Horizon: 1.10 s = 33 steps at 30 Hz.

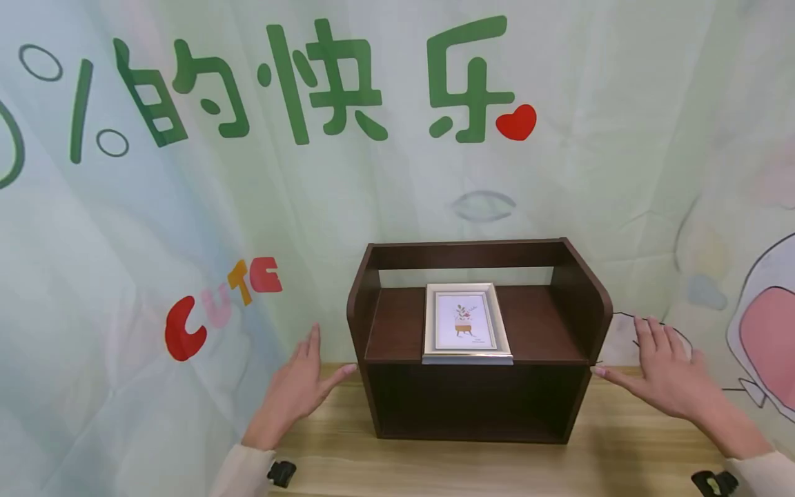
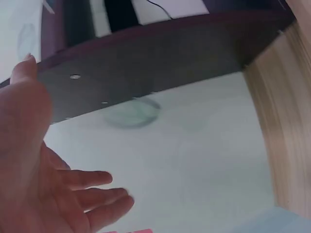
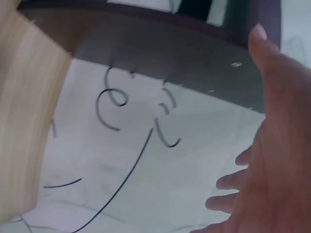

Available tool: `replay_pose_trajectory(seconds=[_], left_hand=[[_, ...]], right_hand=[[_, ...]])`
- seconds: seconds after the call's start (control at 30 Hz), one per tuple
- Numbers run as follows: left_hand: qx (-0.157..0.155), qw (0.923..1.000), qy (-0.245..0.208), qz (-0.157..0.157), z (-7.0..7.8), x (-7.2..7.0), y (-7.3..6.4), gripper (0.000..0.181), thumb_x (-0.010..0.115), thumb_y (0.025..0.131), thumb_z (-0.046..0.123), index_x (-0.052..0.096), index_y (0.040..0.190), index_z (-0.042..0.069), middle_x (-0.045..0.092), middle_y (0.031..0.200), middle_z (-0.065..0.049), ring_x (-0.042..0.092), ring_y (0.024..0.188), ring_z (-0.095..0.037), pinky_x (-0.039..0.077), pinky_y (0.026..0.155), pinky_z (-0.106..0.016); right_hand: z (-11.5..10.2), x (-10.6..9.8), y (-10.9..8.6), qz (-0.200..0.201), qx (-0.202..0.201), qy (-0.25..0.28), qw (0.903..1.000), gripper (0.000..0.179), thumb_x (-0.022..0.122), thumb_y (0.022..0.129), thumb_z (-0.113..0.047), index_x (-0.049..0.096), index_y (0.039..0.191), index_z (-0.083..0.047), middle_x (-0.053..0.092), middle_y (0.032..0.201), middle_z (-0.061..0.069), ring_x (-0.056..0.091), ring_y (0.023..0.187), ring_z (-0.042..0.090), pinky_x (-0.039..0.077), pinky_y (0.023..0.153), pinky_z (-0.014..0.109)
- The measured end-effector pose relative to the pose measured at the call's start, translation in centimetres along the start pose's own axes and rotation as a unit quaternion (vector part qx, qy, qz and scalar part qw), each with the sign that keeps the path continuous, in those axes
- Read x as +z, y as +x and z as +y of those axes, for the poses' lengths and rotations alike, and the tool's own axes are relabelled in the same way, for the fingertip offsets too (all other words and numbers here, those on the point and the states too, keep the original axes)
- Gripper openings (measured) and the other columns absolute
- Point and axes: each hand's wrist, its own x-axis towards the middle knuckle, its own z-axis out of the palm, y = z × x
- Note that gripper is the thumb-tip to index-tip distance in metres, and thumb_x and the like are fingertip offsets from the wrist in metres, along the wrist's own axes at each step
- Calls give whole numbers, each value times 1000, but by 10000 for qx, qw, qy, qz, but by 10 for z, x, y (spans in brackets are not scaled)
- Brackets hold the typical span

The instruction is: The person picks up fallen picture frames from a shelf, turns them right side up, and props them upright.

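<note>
A dark brown wooden two-tier shelf [image 1: 472, 400] stands on the table. On its upper board lies a picture frame [image 1: 468, 355] with a pale gold border and a print of a potted plant. Beside the shelf's left panel is my left hand [image 1: 297, 386], fingers straight and thumb pointing at the panel's edge. My right hand [image 1: 671, 373] mirrors it at the right panel, thumb tip right by the edge. Both wrist views show the outer side panels, the left panel [image 2: 146, 63] and the right panel [image 3: 146, 48], with the palms facing them. Neither hand holds anything.
The light wood-grain table [image 1: 435, 473] runs under the shelf. Close behind hangs a pale green curtain [image 1: 348, 186] printed with green characters, a red heart and cartoon shapes. It also closes off the left and right sides. The shelf's lower compartment [image 1: 472, 431] faces me.
</note>
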Motion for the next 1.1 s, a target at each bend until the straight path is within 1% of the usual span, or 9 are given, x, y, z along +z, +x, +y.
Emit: replay_pose_trajectory(seconds=[0.1,0.27,0.4,0.5,0.57,0.73,0.87,1.0,1.1], left_hand=[[109,9992,-351,127,7,-8,-8,106,49,101,71,14,166,-5,35,165,-33,47,146,-50,50,108,-63],[518,9903,-954,866,24,-20,-24,54,65,104,42,61,140,2,54,154,-21,71,119,-39,58,98,-55],[1308,9669,-1314,1754,40,-29,-34,14,80,93,12,73,106,10,71,118,-7,77,88,-22,65,79,-40],[1936,9449,-1437,2215,55,-35,-37,21,84,84,-3,73,96,9,73,97,-1,76,77,-15,64,71,-31],[2139,9378,-1458,2313,66,-38,-35,25,86,80,-6,74,96,9,74,91,-1,75,76,-12,63,70,-28],[2223,9383,-1665,2063,91,-43,-28,27,86,82,-2,74,105,6,75,98,-6,74,82,-15,64,75,-29],[1824,9470,-2378,1159,107,-42,-28,35,83,90,9,69,122,6,75,114,-9,76,99,-25,65,87,-37],[1143,9495,-2921,76,119,-44,-21,47,76,98,25,61,141,13,68,138,-7,71,123,-31,60,102,-43],[1019,9516,-2884,-294,126,-46,-10,59,75,99,27,52,153,14,58,154,-10,68,130,-34,58,105,-45]], right_hand=[[-6,-6,-3,475,-187,251,9984,116,65,93,-69,22,157,18,34,150,49,34,132,69,34,99,85],[-20,-19,-13,930,-203,922,9912,88,67,100,-51,39,146,19,49,133,47,54,111,60,50,82,73],[-36,-30,-22,1558,-304,989,9824,60,71,100,-40,58,130,11,68,105,29,66,78,32,54,59,51],[-50,-37,-27,2168,-668,945,9693,40,78,94,-30,67,118,1,70,84,12,58,64,9,47,52,34],[-60,-42,-29,2446,-959,937,9603,32,81,91,-25,70,111,-3,69,79,4,52,61,1,43,50,28],[-85,-49,-30,2945,-1824,570,9364,28,80,91,-30,73,103,-6,71,76,2,59,57,9,42,46,27],[-101,-47,-29,2969,-2435,292,9229,37,72,98,-42,74,103,-5,74,87,5,65,65,18,50,51,33],[-113,-50,-20,2472,-2501,339,9355,45,79,92,-34,70,121,0,75,104,14,71,87,26,60,67,43],[-121,-57,-11,1828,-2219,538,9563,68,81,92,-32,57,142,6,70,127,26,70,110,40,61,83,55]])
